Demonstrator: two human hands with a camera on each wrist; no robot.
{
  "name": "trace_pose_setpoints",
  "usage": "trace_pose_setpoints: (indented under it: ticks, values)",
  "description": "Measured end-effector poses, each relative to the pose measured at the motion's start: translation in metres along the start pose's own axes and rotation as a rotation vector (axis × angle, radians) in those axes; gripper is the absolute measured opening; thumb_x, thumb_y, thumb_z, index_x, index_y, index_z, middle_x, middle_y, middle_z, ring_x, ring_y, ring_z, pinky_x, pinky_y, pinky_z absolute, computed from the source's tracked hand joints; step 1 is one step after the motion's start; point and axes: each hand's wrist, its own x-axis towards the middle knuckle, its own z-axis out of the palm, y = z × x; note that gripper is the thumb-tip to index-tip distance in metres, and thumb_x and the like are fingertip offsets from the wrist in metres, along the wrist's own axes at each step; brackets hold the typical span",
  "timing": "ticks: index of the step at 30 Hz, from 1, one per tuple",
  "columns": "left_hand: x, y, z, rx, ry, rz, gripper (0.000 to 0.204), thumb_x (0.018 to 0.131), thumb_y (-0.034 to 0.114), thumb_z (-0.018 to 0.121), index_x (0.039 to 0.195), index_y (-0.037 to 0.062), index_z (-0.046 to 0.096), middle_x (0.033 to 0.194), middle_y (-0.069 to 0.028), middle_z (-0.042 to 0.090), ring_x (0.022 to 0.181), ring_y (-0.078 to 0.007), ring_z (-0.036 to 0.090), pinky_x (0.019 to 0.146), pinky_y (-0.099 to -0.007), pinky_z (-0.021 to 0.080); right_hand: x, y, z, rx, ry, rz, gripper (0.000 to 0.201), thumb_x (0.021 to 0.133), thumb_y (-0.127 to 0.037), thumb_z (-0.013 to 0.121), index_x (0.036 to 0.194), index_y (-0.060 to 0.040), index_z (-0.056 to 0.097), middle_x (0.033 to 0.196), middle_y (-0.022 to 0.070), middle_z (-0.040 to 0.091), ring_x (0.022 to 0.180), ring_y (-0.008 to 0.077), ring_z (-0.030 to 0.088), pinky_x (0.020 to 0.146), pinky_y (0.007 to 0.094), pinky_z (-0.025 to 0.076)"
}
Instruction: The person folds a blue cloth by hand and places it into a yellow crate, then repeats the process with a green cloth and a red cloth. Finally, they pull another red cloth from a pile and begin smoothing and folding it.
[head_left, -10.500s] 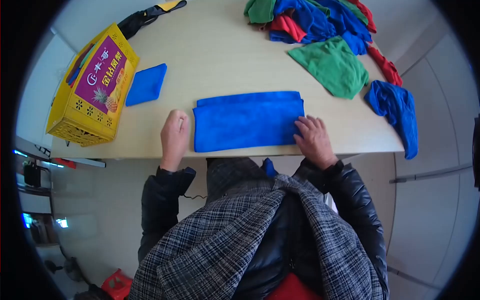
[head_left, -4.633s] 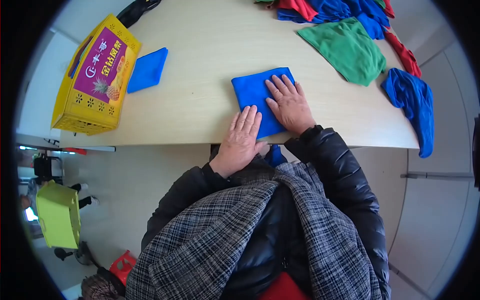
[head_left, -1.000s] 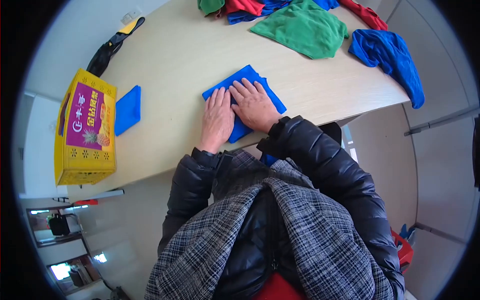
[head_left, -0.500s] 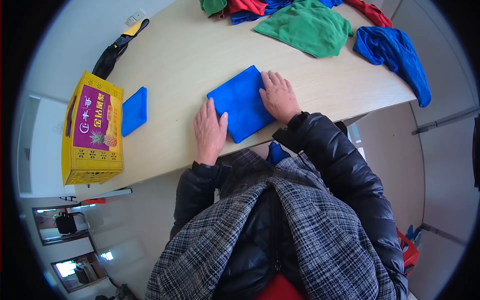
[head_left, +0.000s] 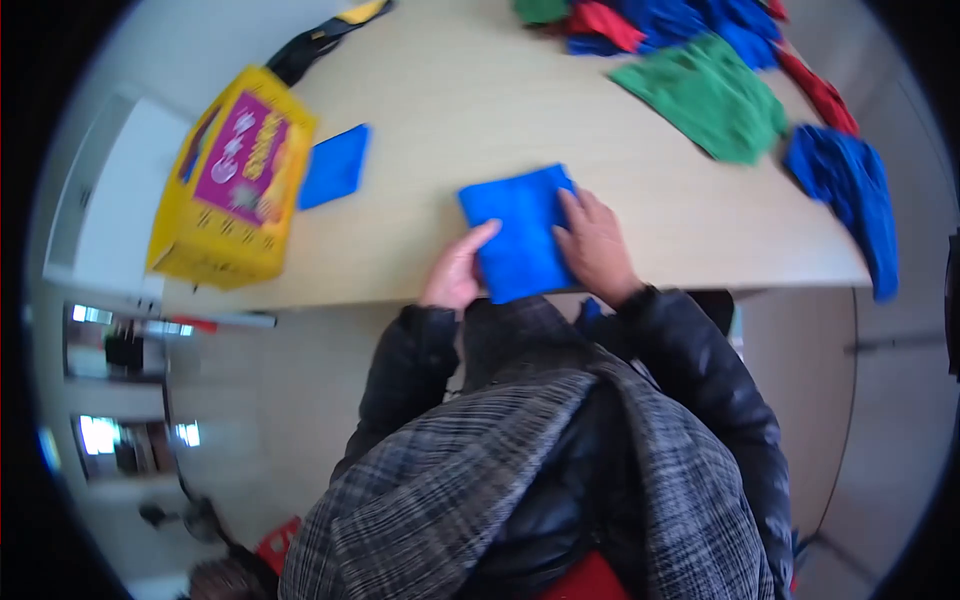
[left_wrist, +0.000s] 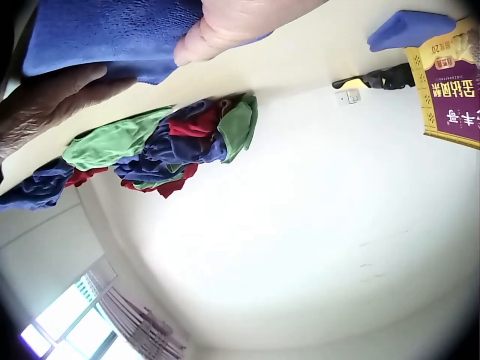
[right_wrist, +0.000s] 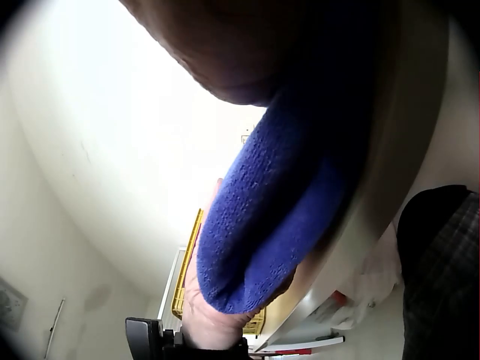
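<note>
A folded blue towel (head_left: 522,235) lies between my hands near the table's front edge. My left hand (head_left: 458,272) grips its left side, thumb on top and the other fingers out of sight beneath. On the right side, my right hand (head_left: 598,248) holds the towel with the thumb over its top face. The left wrist view shows the towel (left_wrist: 105,37) with the left thumb (left_wrist: 225,30) on it and the right hand (left_wrist: 52,105) across from it. Up close, the right wrist view has the towel's thick rounded fold (right_wrist: 247,217), with the left hand (right_wrist: 210,319) behind.
Another folded blue towel (head_left: 336,167) lies left on the table, beside a yellow crate (head_left: 225,255). A green cloth (head_left: 712,100), a crumpled blue cloth (head_left: 848,195) and a heap of mixed cloths (head_left: 660,25) lie at the right and back. A black strap-like item (head_left: 310,48) is at the back left.
The towel was laid wide, then folded into a compact square and pressed flat by both hands. Since half a second ago, the hands have gone from lying beside it to gripping its sides.
</note>
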Motion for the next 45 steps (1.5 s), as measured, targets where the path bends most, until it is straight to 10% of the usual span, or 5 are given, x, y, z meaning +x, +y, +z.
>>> trace_pose_setpoints:
  ticks: [18,31,35,41,45]
  values:
    - [0.029,0.28,-0.172,-0.317,0.26,0.631,0.055,0.091,0.025,0.07,0.139,0.0069,0.05,0.143,-0.0137,0.054,0.131,-0.0331,0.051,0.111,-0.0541,0.039,-0.018,0.03,-0.024,-0.229,0.029,-0.013,0.04,0.096,-0.014,0.056,0.133,0.0018,0.053,0.14,0.0193,0.053,0.136,0.0377,0.044,0.114,0.0463,0.033]
    - [0.102,0.252,-0.322,-0.314,0.117,0.604,0.055,0.091,0.021,0.069,0.14,0.0078,0.049,0.141,-0.0147,0.054,0.128,-0.0346,0.051,0.11,-0.0543,0.04,-0.012,0.028,-0.024,-0.22,0.04,-0.024,0.04,0.089,-0.009,0.062,0.128,0.0022,0.057,0.138,0.0199,0.054,0.131,0.0396,0.048,0.11,0.0473,0.038]
    - [0.143,0.263,-0.448,0.294,0.346,0.79,0.057,0.089,0.032,0.072,0.138,0.0099,0.052,0.138,-0.0144,0.047,0.121,-0.0323,0.049,0.093,-0.0592,0.052,-0.006,0.041,-0.042,-0.029,0.05,-0.072,0.032,0.088,-0.01,0.064,0.119,0.0005,0.063,0.128,0.0207,0.061,0.122,0.0391,0.055,0.103,0.045,0.045]
    - [0.09,0.217,-0.426,0.785,0.709,0.95,0.039,0.095,0.024,0.066,0.128,0.0055,0.056,0.101,-0.0061,0.063,0.083,-0.0198,0.062,0.071,-0.0288,0.051,0.031,0.137,-0.129,-0.077,0.307,0.424,0.023,0.087,-0.018,0.07,0.105,-0.004,0.07,0.112,0.016,0.069,0.106,0.0316,0.065,0.089,0.0393,0.052]
    - [0.031,0.14,-0.245,0.482,0.613,0.792,0.017,0.097,0.022,0.062,0.105,0.0069,0.063,0.082,0.0015,0.059,0.079,-0.0088,0.058,0.07,-0.0211,0.045,0.042,0.19,-0.168,-0.603,0.194,0.329,0.022,0.082,-0.021,0.073,0.099,-0.0072,0.071,0.106,0.0128,0.067,0.105,0.0308,0.063,0.087,0.042,0.051]
